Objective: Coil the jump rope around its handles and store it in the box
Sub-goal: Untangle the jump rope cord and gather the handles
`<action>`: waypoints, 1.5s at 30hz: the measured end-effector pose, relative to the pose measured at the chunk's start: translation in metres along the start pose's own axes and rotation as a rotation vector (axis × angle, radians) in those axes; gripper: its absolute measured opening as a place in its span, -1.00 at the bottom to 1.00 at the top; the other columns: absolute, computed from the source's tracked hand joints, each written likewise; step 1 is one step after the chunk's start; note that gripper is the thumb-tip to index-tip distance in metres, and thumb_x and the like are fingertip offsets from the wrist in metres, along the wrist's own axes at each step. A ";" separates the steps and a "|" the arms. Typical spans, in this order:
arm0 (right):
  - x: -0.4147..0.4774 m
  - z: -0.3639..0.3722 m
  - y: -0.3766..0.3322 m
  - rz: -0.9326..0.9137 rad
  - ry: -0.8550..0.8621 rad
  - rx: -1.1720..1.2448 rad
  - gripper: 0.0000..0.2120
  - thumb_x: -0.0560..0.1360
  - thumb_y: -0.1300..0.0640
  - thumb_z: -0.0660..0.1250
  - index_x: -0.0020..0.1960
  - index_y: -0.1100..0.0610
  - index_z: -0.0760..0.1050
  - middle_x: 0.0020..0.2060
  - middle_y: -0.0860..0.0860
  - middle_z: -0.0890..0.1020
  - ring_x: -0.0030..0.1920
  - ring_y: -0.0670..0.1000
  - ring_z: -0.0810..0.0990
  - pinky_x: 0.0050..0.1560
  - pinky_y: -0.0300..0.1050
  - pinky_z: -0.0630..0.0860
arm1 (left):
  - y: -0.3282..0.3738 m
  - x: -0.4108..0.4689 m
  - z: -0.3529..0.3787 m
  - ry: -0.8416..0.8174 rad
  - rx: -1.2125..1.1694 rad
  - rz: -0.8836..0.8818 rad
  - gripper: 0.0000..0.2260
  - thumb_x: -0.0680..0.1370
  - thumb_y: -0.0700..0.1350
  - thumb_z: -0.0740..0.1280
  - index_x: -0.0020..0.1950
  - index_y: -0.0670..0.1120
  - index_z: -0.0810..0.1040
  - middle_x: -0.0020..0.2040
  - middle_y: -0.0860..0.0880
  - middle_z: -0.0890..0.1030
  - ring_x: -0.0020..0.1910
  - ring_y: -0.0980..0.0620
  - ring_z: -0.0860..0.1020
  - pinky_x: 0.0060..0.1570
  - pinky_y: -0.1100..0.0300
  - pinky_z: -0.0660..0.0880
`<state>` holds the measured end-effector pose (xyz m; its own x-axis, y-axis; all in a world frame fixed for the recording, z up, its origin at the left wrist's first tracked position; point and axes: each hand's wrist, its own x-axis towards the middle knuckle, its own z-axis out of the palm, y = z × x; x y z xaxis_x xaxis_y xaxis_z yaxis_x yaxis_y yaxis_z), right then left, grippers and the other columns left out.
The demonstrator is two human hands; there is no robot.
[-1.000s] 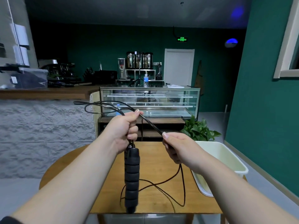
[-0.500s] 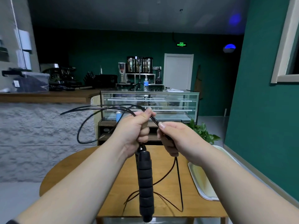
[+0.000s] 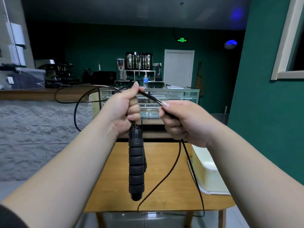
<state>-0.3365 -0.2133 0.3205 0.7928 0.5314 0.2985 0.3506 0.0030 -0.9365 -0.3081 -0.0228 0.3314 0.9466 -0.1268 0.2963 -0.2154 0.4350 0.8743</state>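
Jump rope (image 3: 150, 97): above table (image 3: 115, 186), taut between hands, slack hanging toward 6 o'clock.
Handles (image 3: 136, 162): hang under left hand (image 3: 121, 111), fingers curled round rope.
Right hand (image 3: 182, 122): pinches rope at 3 o'clock; feed taut, wraps side by side.
Box (image 3: 205, 170): 4 o'clock.

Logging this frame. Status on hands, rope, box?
Left hand grips rope above hanging handles. Right hand pinches rope. Loose rope trails over table. Box at right, nothing blocking.
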 end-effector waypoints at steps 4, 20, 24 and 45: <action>0.000 -0.004 0.001 -0.004 0.022 -0.065 -0.73 0.66 0.04 0.11 -0.13 0.13 0.45 -0.47 -0.01 0.26 -0.48 -0.03 0.12 -0.49 -0.20 0.06 | 0.001 0.000 0.001 0.025 0.057 -0.030 -0.78 0.59 0.05 0.30 -0.19 -0.01 0.55 -0.53 0.10 0.11 -0.59 0.15 0.07 -0.61 0.30 0.00; -0.004 -0.029 0.080 0.395 0.217 -0.783 -0.66 0.61 0.00 0.17 -0.16 0.16 0.60 -0.39 0.02 0.65 -0.32 0.07 0.61 -0.08 0.03 0.57 | -0.011 -0.002 -0.035 0.100 1.100 -0.181 -0.16 0.54 0.41 -0.14 -0.22 -0.18 0.72 -0.53 0.01 0.29 -0.59 0.03 0.22 -0.53 0.19 0.18; -0.002 -0.035 0.082 0.463 0.284 -1.044 -0.64 0.58 -0.06 0.19 -0.16 0.17 0.58 -0.26 0.06 0.66 -0.21 0.08 0.60 -0.16 -0.08 0.53 | -0.010 -0.006 -0.028 0.108 1.311 -0.070 -0.46 0.69 0.02 -0.09 0.06 -0.22 0.62 -0.55 -0.01 0.56 -0.27 -0.13 0.52 -0.38 0.06 0.34; 0.011 0.012 0.067 0.167 0.250 -0.420 -0.45 0.54 -0.23 0.12 -0.12 0.23 0.61 -0.29 0.10 0.68 -0.28 0.03 0.61 0.00 0.08 0.54 | -0.056 -0.017 0.011 -0.082 1.265 0.339 -0.67 0.63 0.16 -0.09 -0.06 -0.04 0.29 -0.20 0.01 0.58 -0.26 -0.01 0.50 -0.21 -0.03 0.42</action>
<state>-0.3104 -0.1971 0.2587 0.9320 0.2769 0.2340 0.3383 -0.4321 -0.8360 -0.3146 -0.0551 0.2818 0.7939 -0.2498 0.5544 -0.5549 -0.6704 0.4926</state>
